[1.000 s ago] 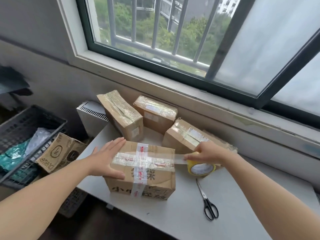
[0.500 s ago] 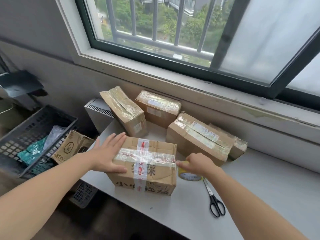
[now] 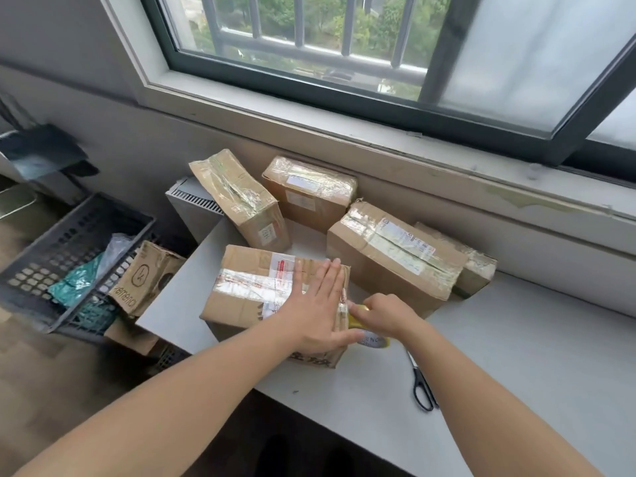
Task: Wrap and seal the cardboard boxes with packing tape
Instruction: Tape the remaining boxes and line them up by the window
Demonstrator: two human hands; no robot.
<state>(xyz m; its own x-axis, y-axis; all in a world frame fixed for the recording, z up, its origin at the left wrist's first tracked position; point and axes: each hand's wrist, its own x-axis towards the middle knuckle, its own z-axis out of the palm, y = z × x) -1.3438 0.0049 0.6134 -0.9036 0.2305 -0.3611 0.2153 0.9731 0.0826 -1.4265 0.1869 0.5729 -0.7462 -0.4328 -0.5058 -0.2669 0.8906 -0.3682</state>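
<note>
A cardboard box (image 3: 247,287) crossed with clear and red-printed tape sits near the front left of the white table (image 3: 516,356). My left hand (image 3: 318,304) lies flat on the right part of its top, fingers straight, thumb over the right edge. Beside the box's right side my right hand (image 3: 383,313) grips a yellow-cored roll of packing tape (image 3: 370,337), mostly hidden under the fingers. Several taped boxes stand behind: a tilted one (image 3: 241,197), one against the wall (image 3: 309,191), a long one (image 3: 392,256) and a small one (image 3: 475,266).
Black-handled scissors (image 3: 421,383) lie on the table right of my right forearm. A dark plastic crate (image 3: 51,263) with bags stands at the left, a printed carton (image 3: 144,277) leaning on it. A white radiator (image 3: 192,211) is behind. The window sill (image 3: 378,142) runs above.
My left hand slid from the left side of the box top to its right side. My right hand brought the roll down along the box's right side, closer to the table.
</note>
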